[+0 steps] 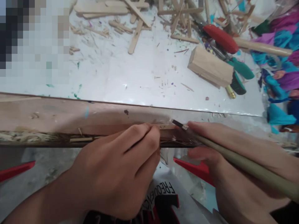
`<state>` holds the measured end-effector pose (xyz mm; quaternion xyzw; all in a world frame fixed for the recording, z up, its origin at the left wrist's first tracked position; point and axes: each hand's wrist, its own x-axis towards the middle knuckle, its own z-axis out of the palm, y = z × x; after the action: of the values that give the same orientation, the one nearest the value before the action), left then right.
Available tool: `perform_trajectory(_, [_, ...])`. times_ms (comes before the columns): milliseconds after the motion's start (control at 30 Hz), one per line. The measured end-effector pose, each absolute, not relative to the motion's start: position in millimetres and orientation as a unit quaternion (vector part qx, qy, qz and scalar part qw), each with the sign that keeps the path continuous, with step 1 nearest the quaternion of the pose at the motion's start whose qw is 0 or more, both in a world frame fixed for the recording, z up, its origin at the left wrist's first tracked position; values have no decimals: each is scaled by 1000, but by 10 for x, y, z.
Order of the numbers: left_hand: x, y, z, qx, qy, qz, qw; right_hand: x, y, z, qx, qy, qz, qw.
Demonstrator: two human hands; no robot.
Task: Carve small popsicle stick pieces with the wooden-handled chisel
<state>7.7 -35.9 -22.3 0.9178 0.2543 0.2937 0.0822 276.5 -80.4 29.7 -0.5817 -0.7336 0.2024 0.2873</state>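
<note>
My left hand is closed, its fingertips pinching a thin wooden craft stick at the table's near edge. A small T-shaped pencil mark shows on the stick's bare end. In my right hand lies a carving chisel with a long greenish-brown handle, the fingers closed around it. Its short dark metal blade points up and left, just above the right end of the stick. Whether the blade touches the wood, I cannot tell. Most of the stick is hidden under my left fingers.
A wooden block lies on the white board, beside green-handled pliers and a red-handled tool. Loose craft sticks and shavings fill the back. Colourful cloth scraps heap at right. More shavings line the near edge.
</note>
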Motion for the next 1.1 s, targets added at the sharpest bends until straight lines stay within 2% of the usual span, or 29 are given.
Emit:
perform_trajectory(333, [78, -347, -260, 921, 240, 296, 75, 2457, -774, 271, -645, -692, 118, 303])
perform_trajectory(500, [91, -347, -286, 914, 235, 321, 74, 2476, -711, 197, -577, -740, 131, 320])
perform_trajectory(700, [116, -346, -224, 915, 262, 287, 113, 2521, -697, 245, -591, -762, 107, 240])
perform_trajectory(800, [97, -382, -191, 914, 260, 292, 110, 2541, -697, 258, -567, -769, 114, 272])
perform_trajectory(933, [83, -383, -214, 909, 268, 292, 127, 2540, -680, 242, -568, -769, 132, 263])
perform_trajectory(1100, [116, -321, -276, 911, 237, 321, 109, 2510, -691, 169, -548, -772, 133, 294])
